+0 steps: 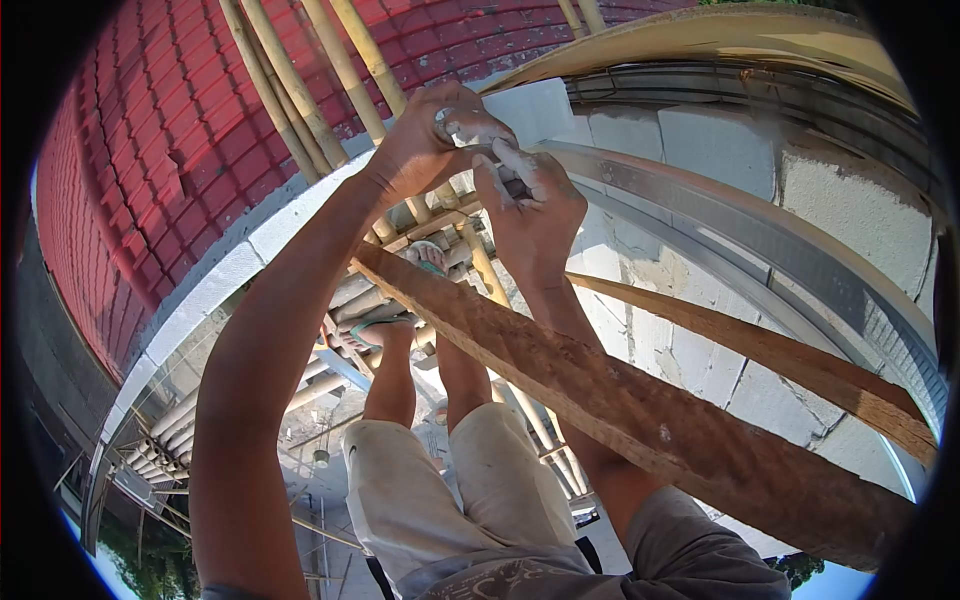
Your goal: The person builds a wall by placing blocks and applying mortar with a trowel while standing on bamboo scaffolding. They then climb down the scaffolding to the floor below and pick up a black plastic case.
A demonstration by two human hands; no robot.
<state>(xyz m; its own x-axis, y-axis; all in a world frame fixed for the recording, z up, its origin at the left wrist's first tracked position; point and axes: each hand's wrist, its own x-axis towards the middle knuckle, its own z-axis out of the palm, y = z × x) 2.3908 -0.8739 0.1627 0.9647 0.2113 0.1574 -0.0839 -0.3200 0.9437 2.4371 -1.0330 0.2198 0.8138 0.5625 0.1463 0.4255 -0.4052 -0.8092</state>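
My left hand point(440, 135) and my right hand point(530, 205) meet at the top middle, fingertips close together, with whitish dust on the fingers. Both are closed in a pinch, and I cannot tell what small thing is between them. Right behind them is the end of a white block point(535, 108). A grey metal channel point(700, 190) starts beside my right hand and curves away to the right in this view. Under my right forearm a thick rough wooden beam point(620, 390) runs diagonally.
A thinner plank point(760, 345) lies between the beam and a white block wall point(685, 345). Steel bars point(690, 88) rest along the wall top. Red roof tiles point(170, 140) fill the left, with bamboo poles point(290, 85) crossing them. My feet stand on bamboo scaffolding point(360, 300), high above ground.
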